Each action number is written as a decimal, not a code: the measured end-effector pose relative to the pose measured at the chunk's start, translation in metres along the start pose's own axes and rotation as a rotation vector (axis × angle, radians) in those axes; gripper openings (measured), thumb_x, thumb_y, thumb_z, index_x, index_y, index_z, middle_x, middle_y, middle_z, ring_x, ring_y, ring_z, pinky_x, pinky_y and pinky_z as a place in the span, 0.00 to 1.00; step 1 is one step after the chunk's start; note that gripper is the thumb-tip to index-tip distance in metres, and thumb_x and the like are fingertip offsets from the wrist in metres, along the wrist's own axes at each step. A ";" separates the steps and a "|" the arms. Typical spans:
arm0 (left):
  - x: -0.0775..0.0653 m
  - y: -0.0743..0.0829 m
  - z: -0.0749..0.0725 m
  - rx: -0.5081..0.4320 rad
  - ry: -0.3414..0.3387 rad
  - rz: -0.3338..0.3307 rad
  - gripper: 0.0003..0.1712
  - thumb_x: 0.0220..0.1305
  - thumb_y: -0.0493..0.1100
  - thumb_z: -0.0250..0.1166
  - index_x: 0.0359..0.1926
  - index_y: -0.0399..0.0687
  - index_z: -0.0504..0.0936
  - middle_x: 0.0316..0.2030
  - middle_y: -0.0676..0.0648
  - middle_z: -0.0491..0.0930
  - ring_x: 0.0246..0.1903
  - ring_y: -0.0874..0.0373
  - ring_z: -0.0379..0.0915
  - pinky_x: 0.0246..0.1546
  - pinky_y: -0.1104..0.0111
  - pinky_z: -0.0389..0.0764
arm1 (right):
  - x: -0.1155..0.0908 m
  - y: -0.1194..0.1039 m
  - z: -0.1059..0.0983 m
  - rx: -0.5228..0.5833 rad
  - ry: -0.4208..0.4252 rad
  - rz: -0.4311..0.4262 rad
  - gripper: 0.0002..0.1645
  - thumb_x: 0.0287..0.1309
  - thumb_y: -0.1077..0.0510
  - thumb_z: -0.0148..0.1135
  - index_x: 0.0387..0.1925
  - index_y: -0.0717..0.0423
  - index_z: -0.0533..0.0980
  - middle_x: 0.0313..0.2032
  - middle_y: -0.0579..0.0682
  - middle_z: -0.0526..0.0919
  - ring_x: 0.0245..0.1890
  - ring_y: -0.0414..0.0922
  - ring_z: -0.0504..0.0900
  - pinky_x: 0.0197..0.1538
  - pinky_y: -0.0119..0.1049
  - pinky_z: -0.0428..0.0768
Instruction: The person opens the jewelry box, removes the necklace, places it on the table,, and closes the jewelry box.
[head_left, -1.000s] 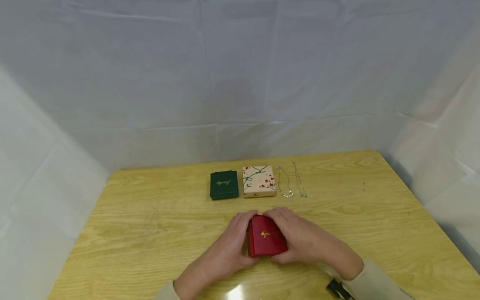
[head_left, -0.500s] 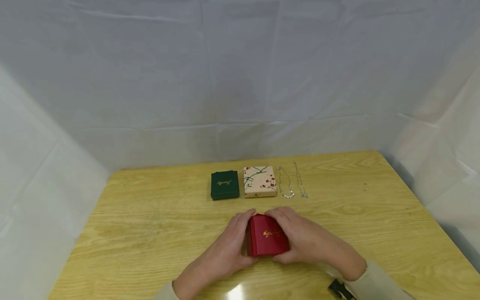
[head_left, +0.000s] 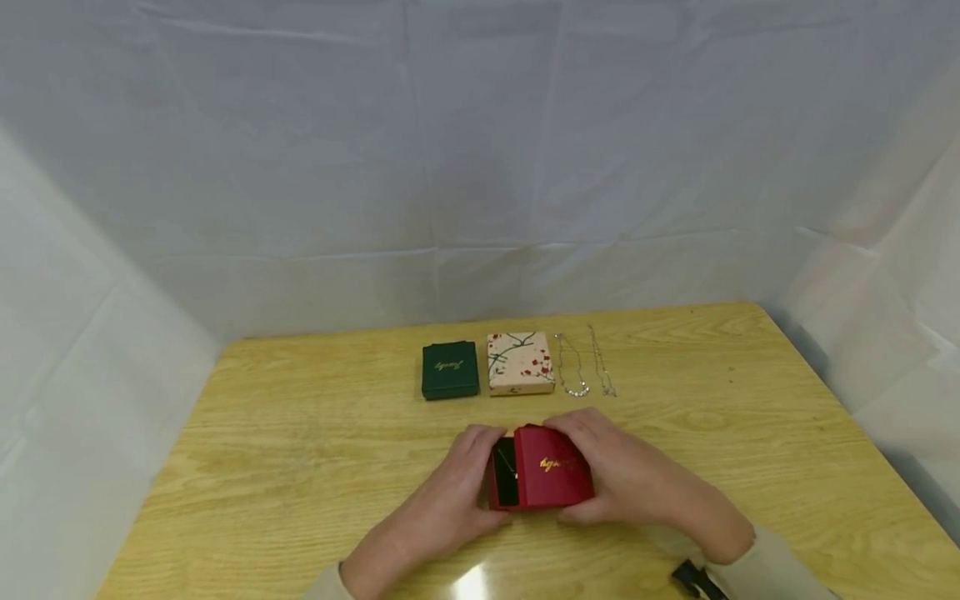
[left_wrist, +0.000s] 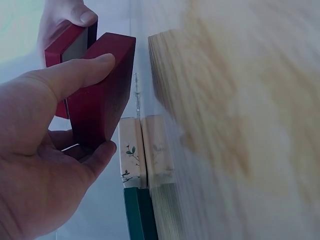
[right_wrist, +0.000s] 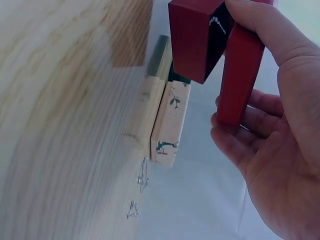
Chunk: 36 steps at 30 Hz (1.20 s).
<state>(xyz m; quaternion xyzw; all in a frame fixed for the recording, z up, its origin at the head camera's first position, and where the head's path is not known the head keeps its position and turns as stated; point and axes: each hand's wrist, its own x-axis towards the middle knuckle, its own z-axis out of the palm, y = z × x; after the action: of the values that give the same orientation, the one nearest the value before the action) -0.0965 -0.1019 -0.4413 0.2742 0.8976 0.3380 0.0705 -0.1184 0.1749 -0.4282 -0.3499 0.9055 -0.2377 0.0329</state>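
Both hands hold a red jewelry box in front of the person in the head view. My left hand [head_left: 450, 496] grips the box's base [left_wrist: 107, 92], thumb on one side and fingertips on the other. My right hand [head_left: 630, 467] grips the red lid [head_left: 555, 471], which has gold lettering. The lid stands partly off the base, shifted right, leaving a strip of black lining [head_left: 506, 492] in view. A thin silver chain [right_wrist: 217, 23] lies on that lining; the rest of it is hidden under the lid.
Behind the hands, a green box [head_left: 449, 370] with gold lettering stands beside a cream flowered box [head_left: 521, 363]. Right of them lie two silver necklaces, one with a beaded front [head_left: 576, 390], the other thinner [head_left: 600, 362]. White sheeting [head_left: 480, 167] surrounds the wooden table [head_left: 300, 433].
The right hand has moved right with the red lid, parting it from the base and exposing the black lining and chain. The left hand stays nearly in place with the base.
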 end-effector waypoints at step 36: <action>-0.001 -0.004 -0.003 0.107 -0.028 -0.042 0.56 0.50 0.50 0.87 0.74 0.38 0.67 0.66 0.45 0.72 0.65 0.52 0.66 0.68 0.53 0.73 | -0.050 0.052 -0.036 -0.023 0.009 0.099 0.55 0.50 0.41 0.85 0.74 0.47 0.66 0.66 0.40 0.71 0.63 0.44 0.68 0.51 0.40 0.83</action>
<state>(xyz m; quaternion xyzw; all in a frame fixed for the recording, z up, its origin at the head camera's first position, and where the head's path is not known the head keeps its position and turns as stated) -0.0985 -0.1061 -0.4416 0.2633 0.9188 0.2841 0.0753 -0.1212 0.2556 -0.4249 -0.3041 0.9245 -0.2270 0.0365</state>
